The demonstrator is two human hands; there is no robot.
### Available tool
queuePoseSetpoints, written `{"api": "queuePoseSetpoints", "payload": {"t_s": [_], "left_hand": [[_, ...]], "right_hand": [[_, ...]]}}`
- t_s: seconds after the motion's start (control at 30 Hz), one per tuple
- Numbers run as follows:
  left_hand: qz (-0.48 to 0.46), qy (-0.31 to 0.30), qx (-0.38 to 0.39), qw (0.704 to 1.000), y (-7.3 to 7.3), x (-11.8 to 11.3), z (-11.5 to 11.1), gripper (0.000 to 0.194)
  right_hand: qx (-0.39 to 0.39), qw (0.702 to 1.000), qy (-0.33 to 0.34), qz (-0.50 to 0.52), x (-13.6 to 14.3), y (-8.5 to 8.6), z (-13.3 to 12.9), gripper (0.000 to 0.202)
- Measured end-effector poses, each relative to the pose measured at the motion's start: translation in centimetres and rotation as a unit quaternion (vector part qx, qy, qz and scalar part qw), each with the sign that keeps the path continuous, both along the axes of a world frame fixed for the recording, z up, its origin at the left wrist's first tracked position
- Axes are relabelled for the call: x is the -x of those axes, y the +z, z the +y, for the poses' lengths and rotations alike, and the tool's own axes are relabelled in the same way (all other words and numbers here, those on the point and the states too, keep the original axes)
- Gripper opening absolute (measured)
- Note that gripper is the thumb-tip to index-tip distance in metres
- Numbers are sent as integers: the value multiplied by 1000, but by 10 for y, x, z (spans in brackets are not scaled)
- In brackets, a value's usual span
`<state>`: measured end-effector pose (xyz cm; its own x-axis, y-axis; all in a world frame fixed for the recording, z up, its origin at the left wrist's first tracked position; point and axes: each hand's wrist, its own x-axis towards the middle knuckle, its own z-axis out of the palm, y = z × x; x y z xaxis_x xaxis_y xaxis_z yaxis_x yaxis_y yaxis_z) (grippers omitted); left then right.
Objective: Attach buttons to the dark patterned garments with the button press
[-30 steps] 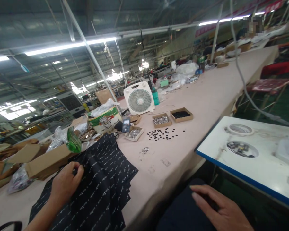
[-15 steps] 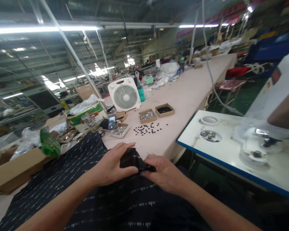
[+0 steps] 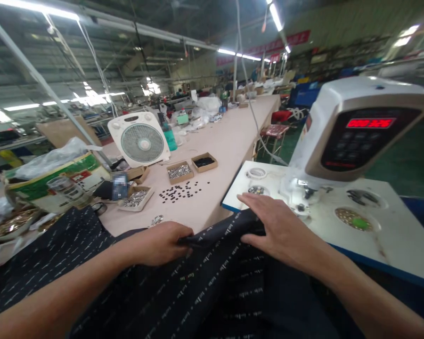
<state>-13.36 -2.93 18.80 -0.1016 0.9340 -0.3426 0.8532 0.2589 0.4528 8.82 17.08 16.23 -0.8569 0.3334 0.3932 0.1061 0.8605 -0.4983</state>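
Observation:
Dark navy fabric [image 3: 215,273] with rows of small white lettering drapes across my lap and runs left over the table. My left hand [image 3: 162,244] is closed on its upper edge, gripping a fold between thumb and fingers. At the other end of that edge, my right hand [image 3: 279,223] has its fingers stretched out and the thumb apart, with the cloth lying in the gap. Just beyond the right hand stands a white machine [image 3: 360,129] with a red lit display. Small black round pieces [image 3: 180,193] lie scattered on the table ahead.
Small metal parts fill a cardboard box [image 3: 179,173] and a tray [image 3: 136,198]; another box [image 3: 205,162] holds black pieces. A white fan [image 3: 140,140] stands behind them. The machine's white tabletop [image 3: 406,226] is at right. Bags and cartons crowd the left.
The view has swung right, bringing the machine's display into sight. My hands have moved apart along the fabric edge. The left now pinches it, while the right has loosened and spread its fingers.

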Motion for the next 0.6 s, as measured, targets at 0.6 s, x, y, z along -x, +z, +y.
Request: {"api": "queuePoseSetpoints", "payload": {"t_s": [0.6], "left_hand": [[29, -45, 18, 998, -34, -32, 15, 13]], "right_hand": [[57, 969, 105, -218, 19, -18, -31, 13]]}}
